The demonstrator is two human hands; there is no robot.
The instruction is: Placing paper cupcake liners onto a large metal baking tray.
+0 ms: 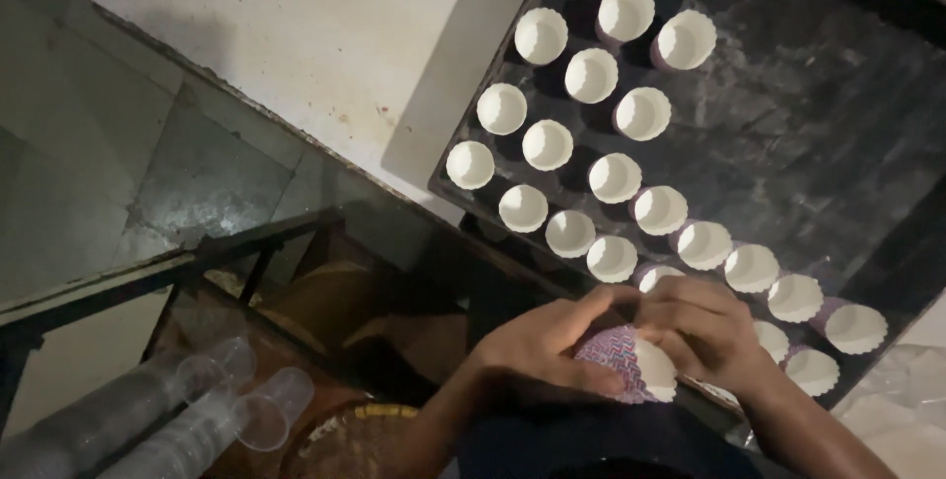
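A dim room, with a pale, speckled counter (325, 35) running out toward ten o'clock. At six o'clock my left hand (552, 336) and right hand (705, 326) are closed together around a short stack of fluted paper baking cups with a purple zigzag pattern and white insides (636, 366), fingers curled over its rim. Just beyond my knuckles, from twelve to three o'clock, lies a dark, scuffed metal baking tray (788, 134), and single white-lined paper cups (547, 144) stand on it in slanted rows, close together but apart. Off at eight o'clock, beneath a dark metal frame (197, 252), stacks of clear plastic cups (187, 410) lie on their sides.
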